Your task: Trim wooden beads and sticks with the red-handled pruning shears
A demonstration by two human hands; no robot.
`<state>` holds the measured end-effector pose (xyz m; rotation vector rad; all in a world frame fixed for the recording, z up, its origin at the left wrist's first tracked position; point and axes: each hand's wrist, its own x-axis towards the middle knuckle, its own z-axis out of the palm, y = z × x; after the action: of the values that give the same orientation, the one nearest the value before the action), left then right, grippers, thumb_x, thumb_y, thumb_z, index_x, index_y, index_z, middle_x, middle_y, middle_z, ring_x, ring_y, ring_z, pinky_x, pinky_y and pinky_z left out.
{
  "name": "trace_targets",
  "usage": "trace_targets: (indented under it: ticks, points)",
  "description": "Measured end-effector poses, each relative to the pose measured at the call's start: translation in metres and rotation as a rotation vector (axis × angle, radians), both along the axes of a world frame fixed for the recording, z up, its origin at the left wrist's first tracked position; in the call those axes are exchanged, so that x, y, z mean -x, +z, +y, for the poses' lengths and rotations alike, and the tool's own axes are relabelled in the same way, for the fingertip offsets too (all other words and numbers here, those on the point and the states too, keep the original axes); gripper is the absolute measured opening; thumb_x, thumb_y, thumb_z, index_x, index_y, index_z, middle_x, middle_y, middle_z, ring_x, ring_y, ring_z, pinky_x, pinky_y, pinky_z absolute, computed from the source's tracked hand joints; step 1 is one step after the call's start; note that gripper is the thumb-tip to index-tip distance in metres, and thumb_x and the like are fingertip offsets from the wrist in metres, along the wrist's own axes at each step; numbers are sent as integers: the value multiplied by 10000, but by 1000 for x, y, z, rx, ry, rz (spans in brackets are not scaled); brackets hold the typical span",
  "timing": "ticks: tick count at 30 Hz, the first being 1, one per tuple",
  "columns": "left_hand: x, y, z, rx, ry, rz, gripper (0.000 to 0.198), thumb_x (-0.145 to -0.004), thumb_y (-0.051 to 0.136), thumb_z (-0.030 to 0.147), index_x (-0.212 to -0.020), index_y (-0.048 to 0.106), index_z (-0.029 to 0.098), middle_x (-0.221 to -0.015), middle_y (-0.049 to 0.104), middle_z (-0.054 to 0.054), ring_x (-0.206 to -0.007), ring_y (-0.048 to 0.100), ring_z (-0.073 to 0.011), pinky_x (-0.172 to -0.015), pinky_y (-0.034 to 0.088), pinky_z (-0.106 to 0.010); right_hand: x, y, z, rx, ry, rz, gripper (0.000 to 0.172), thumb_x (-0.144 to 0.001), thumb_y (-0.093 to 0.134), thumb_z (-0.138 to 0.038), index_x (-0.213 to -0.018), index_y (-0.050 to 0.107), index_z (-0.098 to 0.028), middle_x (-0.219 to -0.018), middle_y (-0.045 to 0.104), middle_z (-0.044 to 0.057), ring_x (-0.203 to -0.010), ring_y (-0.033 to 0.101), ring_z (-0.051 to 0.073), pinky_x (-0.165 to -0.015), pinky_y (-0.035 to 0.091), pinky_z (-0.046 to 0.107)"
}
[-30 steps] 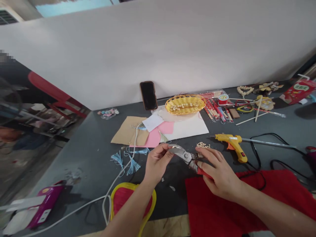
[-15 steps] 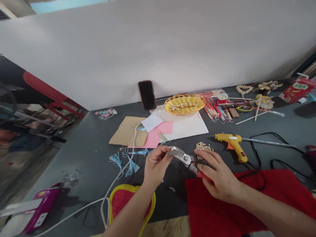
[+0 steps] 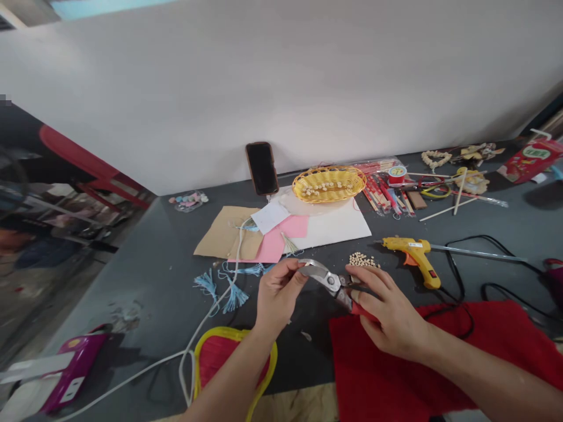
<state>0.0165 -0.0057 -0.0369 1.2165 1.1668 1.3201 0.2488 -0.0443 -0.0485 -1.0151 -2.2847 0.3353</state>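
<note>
My right hand [image 3: 387, 313] is closed round the red handle of a pair of pruning shears [image 3: 323, 275], whose metal blades point left. At the blade tips, the thumb and fingers of my left hand [image 3: 279, 293] are pinched together; whatever lies between them is too small or hidden to make out. Just beyond the shears sits a small pile of pale beads [image 3: 363, 259]. Below my right forearm spreads a red cloth [image 3: 373, 363]. Under my left forearm is a red pad with a yellow rim [image 3: 220, 346].
A yellow glue gun [image 3: 411, 252] with a black cord lies to the right. Behind are a yellow basket [image 3: 329, 196], a leaning phone [image 3: 262, 168] and paper sheets [image 3: 229, 234]. Blue tassels [image 3: 236, 298] and a white cable [image 3: 206, 319] lie left, near a purple power strip [image 3: 79, 366].
Almost nothing differs. Both hands and the shears keep their place, and the view has shifted very slightly.
</note>
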Motion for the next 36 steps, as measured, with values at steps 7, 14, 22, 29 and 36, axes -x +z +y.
trace_targets:
  ticks: [7, 14, 22, 29, 36]
  points:
    - [-1, -1, 0, -22, 14, -43, 147, -709, 778, 299, -783, 718, 187, -690, 661, -1, -596, 528, -99, -543, 426, -178, 1, -2, 0, -22, 6, 6, 418, -699, 518, -18, -1078, 588, -179, -1436, 417, 170, -1289, 408, 331, -997, 426, 539]
    - [-1, 1, -1, -37, 8, -35, 154, -715, 774, 297, -773, 713, 168, -698, 681, -16, -605, 561, -105, -556, 451, -180, -2, 0, 2, 37, 6, -52, 401, -714, 530, -64, -1089, 598, -186, -1415, 458, 184, -1251, 487, 314, -944, 482, 497]
    - [-2, 3, 0, -65, 20, 83, 173, -745, 739, 321, -762, 692, 155, -687, 675, -25, -587, 562, -114, -539, 453, -187, 2, -12, -1, 39, -61, 26, 653, -764, 525, -112, -1387, 332, -88, -1332, 541, 206, -1229, 516, 289, -984, 496, 471]
    - [-6, 7, -2, -75, -5, 178, 153, -785, 687, 303, -729, 680, 160, -654, 657, -16, -576, 557, -114, -535, 445, -183, 2, -3, -1, 177, -28, -77, 706, -733, 511, -102, -1420, 352, -120, -1297, 559, 169, -1189, 530, 288, -1000, 491, 463]
    - [-7, 5, -1, -56, -20, 213, 169, -794, 674, 307, -708, 677, 162, -658, 661, -17, -580, 565, -123, -536, 448, -189, 1, -2, 0, 193, -25, -88, 718, -707, 477, -71, -1412, 348, -121, -1251, 565, 163, -1152, 544, 277, -980, 507, 443]
